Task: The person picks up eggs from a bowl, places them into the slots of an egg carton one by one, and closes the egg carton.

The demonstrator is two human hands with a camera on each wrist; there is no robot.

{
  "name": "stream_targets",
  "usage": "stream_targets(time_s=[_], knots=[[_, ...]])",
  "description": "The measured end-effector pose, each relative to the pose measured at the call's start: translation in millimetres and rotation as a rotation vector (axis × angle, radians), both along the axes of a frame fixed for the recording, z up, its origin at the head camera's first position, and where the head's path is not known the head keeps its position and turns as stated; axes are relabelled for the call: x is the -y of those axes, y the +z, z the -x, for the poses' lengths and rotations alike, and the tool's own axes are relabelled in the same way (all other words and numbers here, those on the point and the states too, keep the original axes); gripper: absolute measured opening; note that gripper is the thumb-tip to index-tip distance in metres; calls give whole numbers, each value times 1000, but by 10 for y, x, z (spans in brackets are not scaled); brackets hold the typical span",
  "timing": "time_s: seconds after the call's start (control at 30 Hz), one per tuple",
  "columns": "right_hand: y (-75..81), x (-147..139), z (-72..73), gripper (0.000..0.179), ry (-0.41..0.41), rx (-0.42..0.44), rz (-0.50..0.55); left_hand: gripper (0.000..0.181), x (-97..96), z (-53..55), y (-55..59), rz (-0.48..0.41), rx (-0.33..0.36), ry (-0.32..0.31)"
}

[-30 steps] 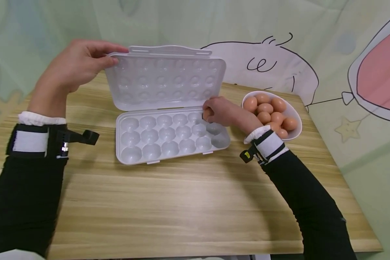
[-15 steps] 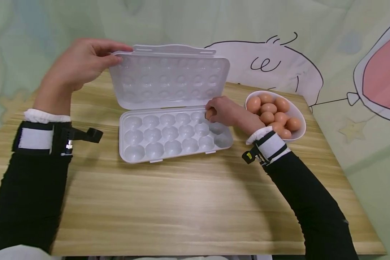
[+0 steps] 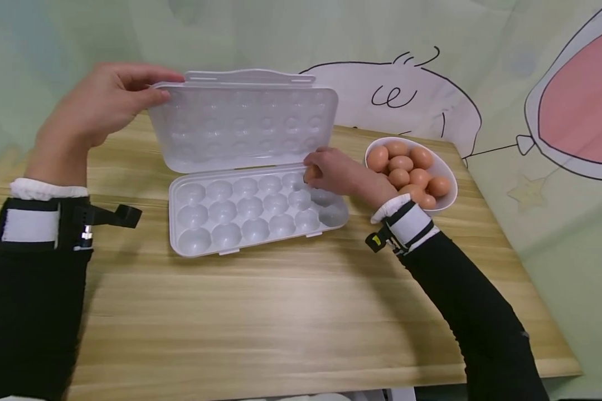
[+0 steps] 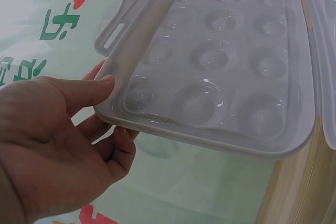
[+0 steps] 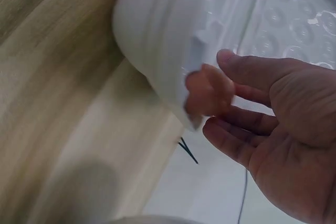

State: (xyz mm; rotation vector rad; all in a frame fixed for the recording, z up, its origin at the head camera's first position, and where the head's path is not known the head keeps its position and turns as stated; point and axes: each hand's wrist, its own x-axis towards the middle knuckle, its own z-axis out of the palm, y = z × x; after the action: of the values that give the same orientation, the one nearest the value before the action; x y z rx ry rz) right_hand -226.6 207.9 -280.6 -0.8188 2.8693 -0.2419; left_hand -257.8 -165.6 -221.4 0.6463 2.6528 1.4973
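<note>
A white plastic egg box lies unfolded on the wooden table, its tray (image 3: 215,199) flat and its lid (image 3: 251,125) raised behind. My left hand (image 3: 97,106) pinches the lid's upper left corner between thumb and fingers; the left wrist view shows the thumb (image 4: 92,88) on the inner side. Over the tray's back right cups, my right hand (image 3: 338,171) holds a brown egg (image 3: 311,175). In the right wrist view this egg (image 5: 207,90) is blurred at the tray's edge, between thumb and fingers. The hand partly hides the cups around it.
To the right of the tray stands a white bowl (image 3: 448,192) with several brown eggs (image 3: 400,163). A patterned curtain (image 3: 261,33) hangs behind the table (image 3: 281,312), whose right edge slants away past the bowl.
The whole head view has shifted a little, right and then left. Relative to the egg box, both hands keep nearly the same places, the left on the lid, the right at the egg.
</note>
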Motion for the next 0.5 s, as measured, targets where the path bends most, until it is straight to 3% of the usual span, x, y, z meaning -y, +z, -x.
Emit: stream_targets(time_s=[0.23,0.4,0.5], knots=[[373,-99,-197,41,-90,-26,-19,36,184,24,-31,-65,23,-34],[719,-352,-249,40,-173,-46,-20,37,418,39,-35,-72,26,8],[839,-537,-235,37,-215,-57,-11,36,531,53,-23,-48,5,21]])
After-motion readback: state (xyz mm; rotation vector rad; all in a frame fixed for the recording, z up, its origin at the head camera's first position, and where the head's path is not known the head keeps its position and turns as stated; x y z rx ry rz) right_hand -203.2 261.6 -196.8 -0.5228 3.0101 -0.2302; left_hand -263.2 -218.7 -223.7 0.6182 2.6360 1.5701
